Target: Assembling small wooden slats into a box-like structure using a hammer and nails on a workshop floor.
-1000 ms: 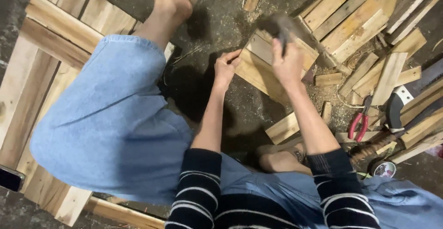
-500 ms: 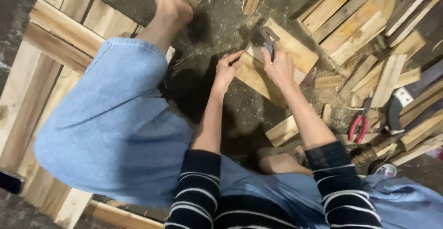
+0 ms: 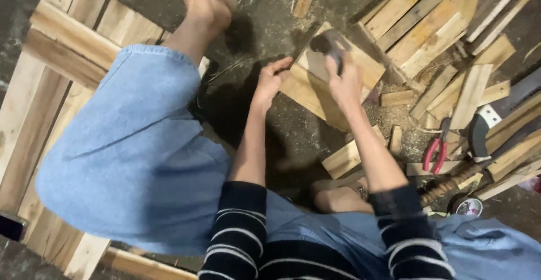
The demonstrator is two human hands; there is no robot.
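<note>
Sawdusty floor point(image 3: 293, 139): right hand point(image 3: 345, 82), fingers clamped on dark-headed hammer point(image 3: 328, 44), has risen; left hand point(image 3: 270, 82) pinches pale wooden board point(image 3: 315, 91).

Rough pale wood boards point(image 3: 332, 82); matt denim (soft) trousers point(image 3: 135, 144); gritty floor point(image 3: 270, 20).

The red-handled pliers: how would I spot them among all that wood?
Start at the heap of pale wooden offcuts on the right of the dark floor. At its lower edge, beside the person's right forearm, lie the pliers. Their bright red handles are the only red there.
</note>
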